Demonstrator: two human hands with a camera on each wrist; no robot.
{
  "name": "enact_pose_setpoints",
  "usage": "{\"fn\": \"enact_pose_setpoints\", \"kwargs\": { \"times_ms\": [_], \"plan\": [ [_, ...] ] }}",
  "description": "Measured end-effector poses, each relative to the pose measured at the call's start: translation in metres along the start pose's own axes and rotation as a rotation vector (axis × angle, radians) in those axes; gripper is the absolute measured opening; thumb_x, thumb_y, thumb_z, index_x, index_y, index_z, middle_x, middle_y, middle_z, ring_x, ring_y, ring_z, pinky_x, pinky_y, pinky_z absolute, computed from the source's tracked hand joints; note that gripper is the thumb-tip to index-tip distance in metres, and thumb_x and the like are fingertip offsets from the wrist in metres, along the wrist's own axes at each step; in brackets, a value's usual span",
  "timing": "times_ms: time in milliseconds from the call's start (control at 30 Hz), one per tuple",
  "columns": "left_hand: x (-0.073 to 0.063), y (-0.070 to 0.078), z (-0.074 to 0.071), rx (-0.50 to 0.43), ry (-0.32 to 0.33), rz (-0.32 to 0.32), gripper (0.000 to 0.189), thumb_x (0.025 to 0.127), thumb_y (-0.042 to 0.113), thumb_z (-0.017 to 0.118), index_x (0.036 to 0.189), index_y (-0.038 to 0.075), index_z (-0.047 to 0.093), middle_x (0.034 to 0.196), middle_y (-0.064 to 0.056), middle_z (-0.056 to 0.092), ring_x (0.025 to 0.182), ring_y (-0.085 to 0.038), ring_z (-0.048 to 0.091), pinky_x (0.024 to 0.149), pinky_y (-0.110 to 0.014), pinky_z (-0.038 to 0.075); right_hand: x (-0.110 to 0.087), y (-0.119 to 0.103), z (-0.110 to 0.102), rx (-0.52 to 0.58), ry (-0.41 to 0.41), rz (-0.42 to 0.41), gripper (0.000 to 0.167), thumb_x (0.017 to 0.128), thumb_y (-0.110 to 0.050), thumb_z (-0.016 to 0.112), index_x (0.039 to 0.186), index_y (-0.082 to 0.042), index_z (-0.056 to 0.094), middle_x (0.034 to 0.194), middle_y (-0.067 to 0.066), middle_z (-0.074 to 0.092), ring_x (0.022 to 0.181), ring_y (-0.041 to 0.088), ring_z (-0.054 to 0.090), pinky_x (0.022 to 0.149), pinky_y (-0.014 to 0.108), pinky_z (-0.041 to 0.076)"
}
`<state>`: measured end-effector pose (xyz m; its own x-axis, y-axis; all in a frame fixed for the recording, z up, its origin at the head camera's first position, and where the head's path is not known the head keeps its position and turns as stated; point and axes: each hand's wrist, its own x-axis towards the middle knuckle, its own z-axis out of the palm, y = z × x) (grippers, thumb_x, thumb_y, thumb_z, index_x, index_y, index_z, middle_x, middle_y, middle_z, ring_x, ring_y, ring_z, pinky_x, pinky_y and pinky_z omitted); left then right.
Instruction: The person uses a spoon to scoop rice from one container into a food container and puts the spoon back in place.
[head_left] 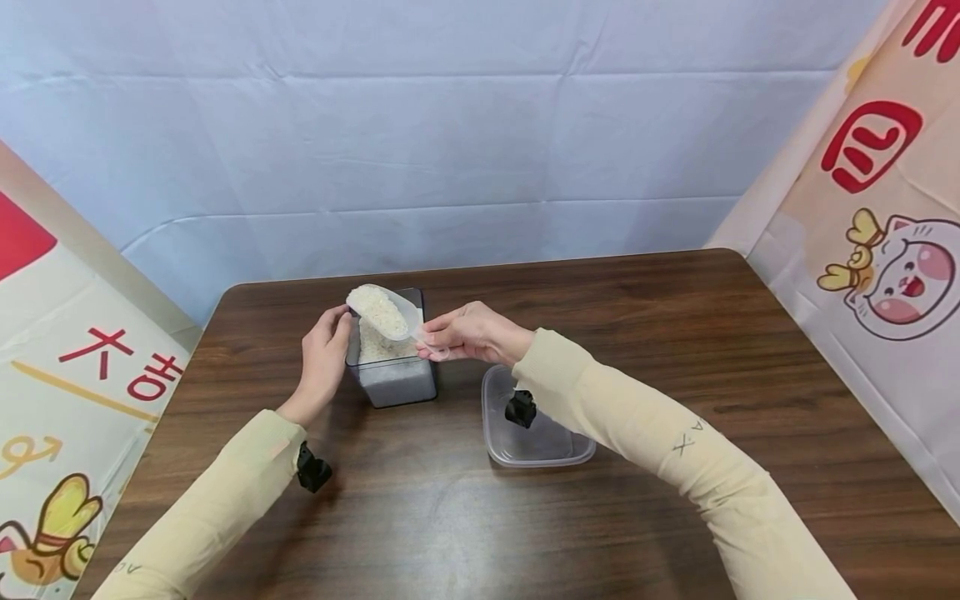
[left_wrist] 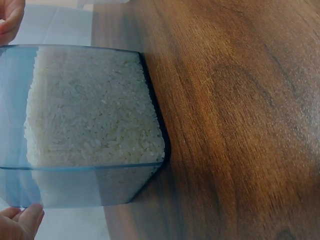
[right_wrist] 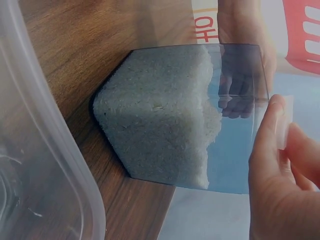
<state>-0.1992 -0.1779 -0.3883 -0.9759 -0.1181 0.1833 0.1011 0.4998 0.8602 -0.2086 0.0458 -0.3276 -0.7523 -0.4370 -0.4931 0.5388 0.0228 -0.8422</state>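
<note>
While one pale blue, creased cloth sheet (head_left: pixel 420 150) fills the back, one dark brown, wood-grained rectangular table (head_left: pixel 660 517) stretches in front of it. Two printed banners flank the table, a cream one with red characters on the left (head_left: pixel 82 367) and a peach-toned one with a white cartoon cat on the right (head_left: pixel 855 242). Two cream-coloured fabric sleeves (head_left: pixel 637 417) reach in from the near side.

One shallow, translucent plastic tub with rounded corners (head_left: pixel 540 462) sits on the table, partly covered from above by the right sleeve. To its left, well apart from the table's front edge, stands one upright, square, smoky-clear plastic bin (head_left: pixel 397 387). White rice grains (head_left: pixel 375 346) lie inside it to below the rim, their surface uneven.

Two hands are at work around the bin. The person's left hand (head_left: pixel 324 346) lies loosely along the bin's left side near the rim, fingers and thumb touching the wall. The right hand (head_left: pixel 480 333) is closed narrowly, thumb and fingers pinching the handle of one translucent white plastic scoop (head_left: pixel 410 313). The scoop is over the bin's open top, pointing leftward, with a heap of rice in its bowl.

Two small black devices hang at the wrists, one under the left (head_left: pixel 313 468) and one under the right (head_left: pixel 521 408).
</note>
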Motion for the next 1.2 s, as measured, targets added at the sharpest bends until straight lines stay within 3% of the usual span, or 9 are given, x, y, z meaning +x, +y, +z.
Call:
{"fn": "enact_pose_setpoints", "kwargs": {
  "times_ms": [100,333,567,1000,1200],
  "plan": [
    [0.0005,0.0009,-0.0001,0.000,-0.001,-0.002,0.042,0.098,0.028,0.038,0.127,0.000,0.048,0.124,-0.017,0.053,0.111,-0.025,0.048,0.090,-0.041,0.038,-0.0006,-0.0004,-0.0012,0.007,-0.010,-0.002,0.036,0.083,0.011,0.056,0.119,0.010,0.053,0.112,0.030,0.056,0.068,0.017,0.065,0.063,0.023,0.051],
    [0.0018,0.0002,-0.0008,0.003,-0.003,-0.003,0.042,0.098,0.029,0.038,0.127,0.001,0.049,0.125,-0.017,0.052,0.110,-0.025,0.048,0.090,-0.041,0.037,-0.0017,-0.0019,-0.0064,-0.002,0.003,-0.005,0.033,0.082,0.010,0.058,0.115,0.009,0.058,0.087,0.018,0.067,0.070,0.017,0.065,0.065,0.024,0.051],
    [0.0014,0.0008,-0.0012,0.011,-0.003,0.000,0.043,0.098,0.030,0.037,0.127,0.001,0.048,0.126,-0.017,0.052,0.112,-0.025,0.047,0.091,-0.041,0.037,-0.0024,-0.0051,-0.0057,-0.006,-0.008,-0.016,0.033,0.083,0.010,0.057,0.115,0.009,0.057,0.111,0.029,0.058,0.070,0.017,0.065,0.065,0.023,0.051],
    [0.0014,0.0009,-0.0017,0.005,-0.007,-0.011,0.043,0.098,0.029,0.038,0.128,0.000,0.048,0.127,-0.017,0.051,0.110,-0.024,0.047,0.090,-0.041,0.037,-0.0066,-0.0080,-0.0059,-0.026,-0.017,-0.022,0.031,0.083,0.010,0.057,0.114,0.009,0.057,0.114,0.030,0.055,0.070,0.017,0.065,0.065,0.023,0.051],
    [0.0019,0.0007,-0.0018,0.012,0.004,-0.010,0.041,0.098,0.027,0.039,0.127,0.000,0.049,0.127,-0.017,0.051,0.111,-0.025,0.047,0.091,-0.040,0.036,-0.0100,-0.0088,-0.0076,-0.031,-0.012,-0.014,0.032,0.082,0.010,0.058,0.114,0.009,0.058,0.092,0.021,0.066,0.069,0.017,0.065,0.065,0.024,0.051]
  ]
}}
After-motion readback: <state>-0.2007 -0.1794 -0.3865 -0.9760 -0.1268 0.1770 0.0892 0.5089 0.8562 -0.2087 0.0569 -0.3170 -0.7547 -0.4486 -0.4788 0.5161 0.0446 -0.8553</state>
